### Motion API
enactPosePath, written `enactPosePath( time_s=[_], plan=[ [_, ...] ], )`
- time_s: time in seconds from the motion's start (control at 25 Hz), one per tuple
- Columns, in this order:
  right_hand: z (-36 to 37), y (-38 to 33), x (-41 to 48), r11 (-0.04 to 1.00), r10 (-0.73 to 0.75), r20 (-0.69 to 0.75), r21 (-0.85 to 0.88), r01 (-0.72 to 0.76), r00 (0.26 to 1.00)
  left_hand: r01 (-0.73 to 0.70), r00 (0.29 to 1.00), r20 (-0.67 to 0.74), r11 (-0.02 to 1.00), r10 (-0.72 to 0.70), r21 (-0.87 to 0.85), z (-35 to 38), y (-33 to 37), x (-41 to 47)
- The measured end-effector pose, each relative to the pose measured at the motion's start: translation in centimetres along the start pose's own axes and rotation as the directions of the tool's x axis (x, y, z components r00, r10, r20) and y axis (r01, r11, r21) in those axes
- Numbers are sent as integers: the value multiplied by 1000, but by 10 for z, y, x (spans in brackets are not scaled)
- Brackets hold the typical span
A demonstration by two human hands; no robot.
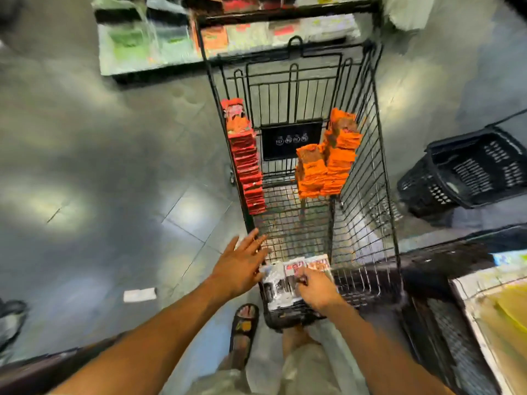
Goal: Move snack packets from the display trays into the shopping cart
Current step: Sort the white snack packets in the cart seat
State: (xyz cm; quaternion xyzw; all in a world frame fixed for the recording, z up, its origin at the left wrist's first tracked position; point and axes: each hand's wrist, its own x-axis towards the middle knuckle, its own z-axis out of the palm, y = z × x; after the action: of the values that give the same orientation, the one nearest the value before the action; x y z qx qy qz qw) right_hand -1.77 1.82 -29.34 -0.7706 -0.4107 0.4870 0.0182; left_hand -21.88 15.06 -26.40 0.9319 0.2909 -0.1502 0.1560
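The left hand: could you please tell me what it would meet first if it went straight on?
Probably the shopping cart's left wire wall, just past the left hand's fingertips; the red packet stack stands further along. Depth is unclear.

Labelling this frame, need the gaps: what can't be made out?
Head view only.
Print on the packets: blurred, partly under the right hand.
Contents of the far display trays: smeared by motion blur.
Icons on the cart sign: too small.
Lower-right tray: cut off by the frame edge.

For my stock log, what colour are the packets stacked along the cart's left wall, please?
The packets are red, seen in head view.
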Motion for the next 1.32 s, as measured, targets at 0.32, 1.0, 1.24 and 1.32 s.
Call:
enactPosePath(
  time_s=[0.32, 1.0, 1.24, 1.32],
  plan=[
    [77, 8, 61, 993, 93, 127, 64, -101, 988, 0, 1000, 6, 999, 0, 33, 26, -10, 0],
    [8, -9, 16, 628, 107, -83, 778, -3, 991, 170, 903, -141, 638, -406, -751, -8, 23, -15],
    [-33, -23, -21, 513, -28, 31, 858, -13, 999, 296, 886, 298, -61, -355, -953, -21, 54, 9],
    [-31, -15, -11, 523, 19, 11, 852, -19, 1000, 288, 885, 285, -50, -369, -956, -18, 55, 13]
  ],
)
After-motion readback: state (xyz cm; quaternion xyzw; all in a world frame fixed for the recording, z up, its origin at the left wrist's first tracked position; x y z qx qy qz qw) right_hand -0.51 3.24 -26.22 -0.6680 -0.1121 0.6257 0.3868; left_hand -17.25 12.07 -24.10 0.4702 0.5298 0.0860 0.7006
